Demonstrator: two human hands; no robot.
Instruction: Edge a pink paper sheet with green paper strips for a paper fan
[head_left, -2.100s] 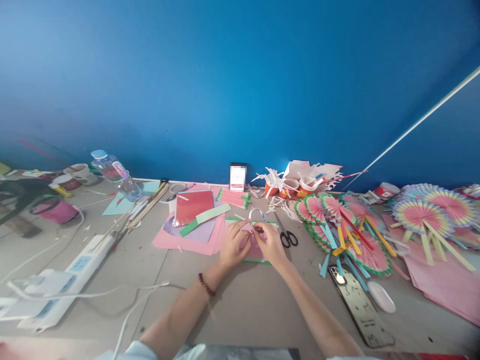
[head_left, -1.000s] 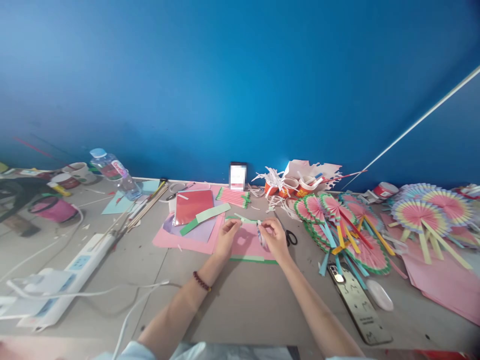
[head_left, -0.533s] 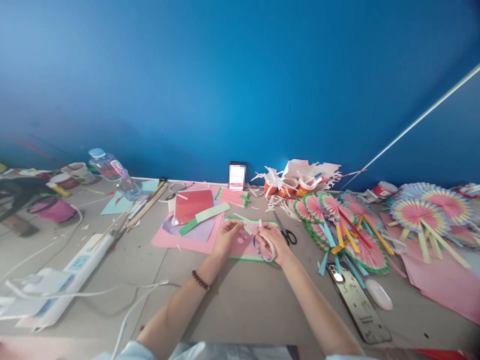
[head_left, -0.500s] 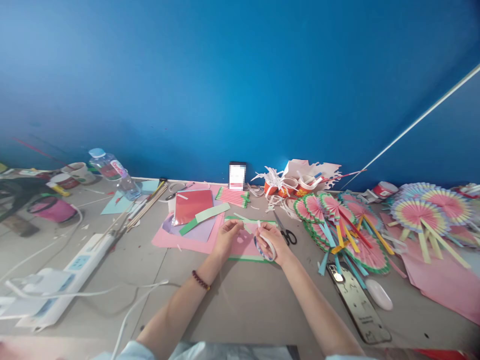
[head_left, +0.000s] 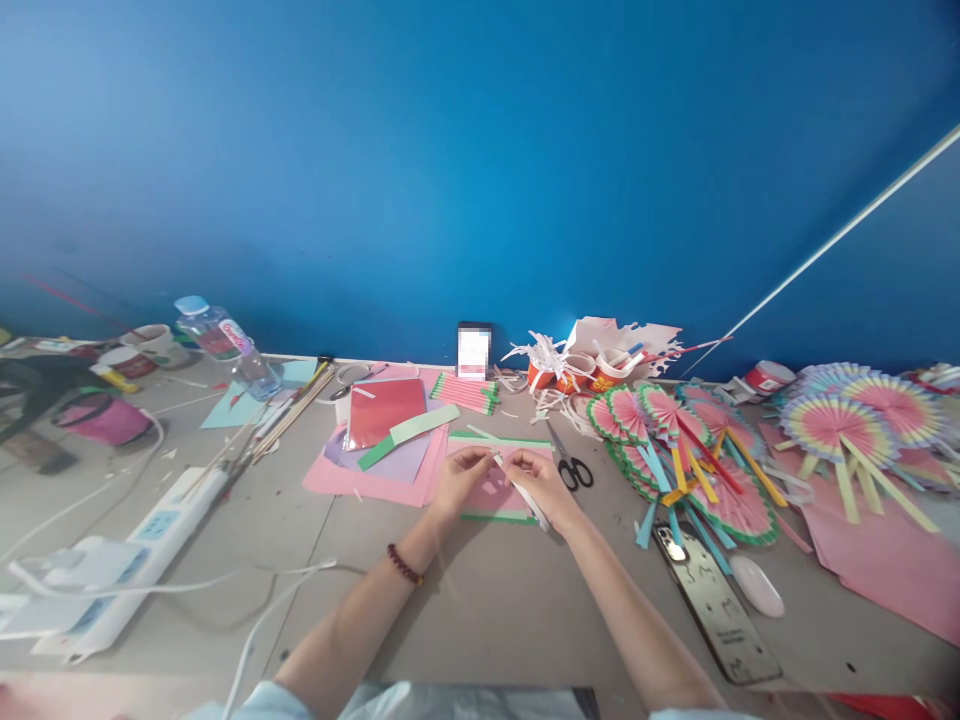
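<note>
My right hand (head_left: 541,487) is closed around a white roll of tape (head_left: 531,503), seen nearly edge-on. My left hand (head_left: 461,482) has its fingertips pinched together close to the right fingertips, at a small white end of the tape (head_left: 497,458). Both hands hover over a pink paper sheet with green edges (head_left: 499,500), which they partly cover. A pale green strip (head_left: 482,433) lies across the sheet's far edge. Just right of my right hand rest black-handled scissors (head_left: 576,473).
Left of the sheet, green strips (head_left: 426,425) overlap a red packet (head_left: 386,412) and coloured papers. Folded pink-striped paper (head_left: 465,393) lies behind. Paper fans (head_left: 675,430), a phone (head_left: 720,605) and a mouse (head_left: 757,586) are at right; a power strip (head_left: 150,550) is at left.
The tape roll has turned from showing its ring to nearly edge-on. My hands have come closer together, and the short stretch of tape between them is less visible.
</note>
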